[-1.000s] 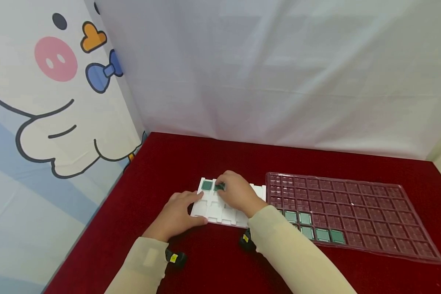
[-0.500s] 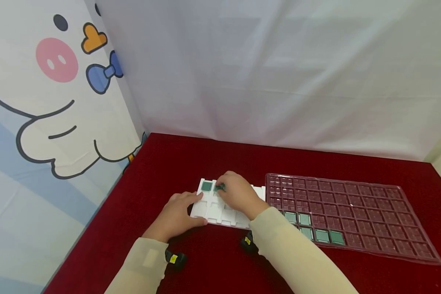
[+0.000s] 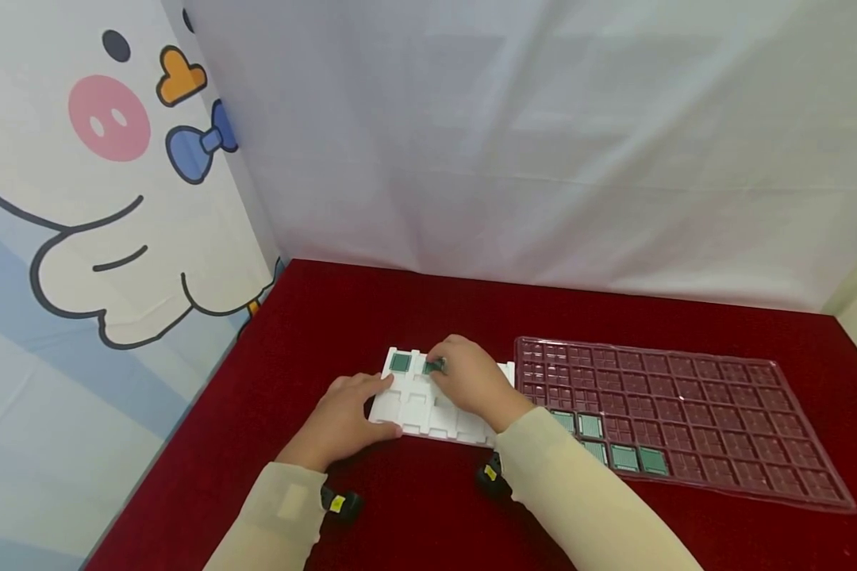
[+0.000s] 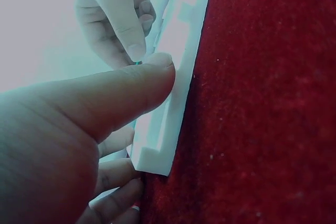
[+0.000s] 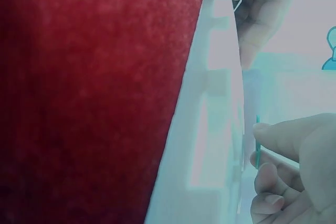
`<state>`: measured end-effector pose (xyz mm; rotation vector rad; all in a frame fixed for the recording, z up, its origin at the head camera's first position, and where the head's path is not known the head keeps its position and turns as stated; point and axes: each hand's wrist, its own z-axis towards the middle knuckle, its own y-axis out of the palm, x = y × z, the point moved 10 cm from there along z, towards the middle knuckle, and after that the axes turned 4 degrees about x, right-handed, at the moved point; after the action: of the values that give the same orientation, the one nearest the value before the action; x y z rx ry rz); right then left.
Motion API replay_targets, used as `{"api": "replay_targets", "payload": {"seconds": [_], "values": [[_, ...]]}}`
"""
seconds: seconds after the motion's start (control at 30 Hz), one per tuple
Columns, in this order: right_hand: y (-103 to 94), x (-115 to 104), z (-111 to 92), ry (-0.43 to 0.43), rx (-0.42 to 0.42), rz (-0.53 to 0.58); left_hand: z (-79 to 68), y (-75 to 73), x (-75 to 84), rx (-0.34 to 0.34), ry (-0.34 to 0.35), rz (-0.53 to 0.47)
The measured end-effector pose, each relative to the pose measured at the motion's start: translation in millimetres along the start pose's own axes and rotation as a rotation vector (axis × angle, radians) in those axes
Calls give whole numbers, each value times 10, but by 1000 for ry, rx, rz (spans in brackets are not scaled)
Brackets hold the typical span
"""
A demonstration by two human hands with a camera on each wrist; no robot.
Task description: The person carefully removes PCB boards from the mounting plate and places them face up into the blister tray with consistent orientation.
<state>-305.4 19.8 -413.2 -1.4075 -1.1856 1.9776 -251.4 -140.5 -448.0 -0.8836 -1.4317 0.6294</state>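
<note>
A white compartment tray (image 3: 417, 408) lies on the red cloth. My left hand (image 3: 343, 420) grips its left end, thumb on the near edge and fingers at the side. Over the tray's far row, my right hand (image 3: 471, 381) pinches a thin square green chip (image 3: 434, 367); the right wrist view shows this chip (image 5: 258, 142) edge-on between thumb and fingertips. Another green chip (image 3: 400, 362) sits in the far left pocket of the tray. The right hand and forearm hide part of the tray's right half.
A large clear plastic tray (image 3: 685, 396) with many pockets lies to the right, close to the white tray. Several green chips (image 3: 624, 457) sit in its near-left pockets, partly behind the right sleeve. A white curtain (image 3: 543, 159) hangs behind the table.
My right hand has shifted slightly right with the chip between its fingers, baring more of the second far pocket. The left hand has kept its place on the white tray.
</note>
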Motion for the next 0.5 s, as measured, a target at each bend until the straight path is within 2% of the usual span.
{"api": "replay_targets", "payload": {"seconds": [0.5], "values": [[-48, 79, -95, 30, 12, 45, -11, -6, 22, -26, -18, -12]]}}
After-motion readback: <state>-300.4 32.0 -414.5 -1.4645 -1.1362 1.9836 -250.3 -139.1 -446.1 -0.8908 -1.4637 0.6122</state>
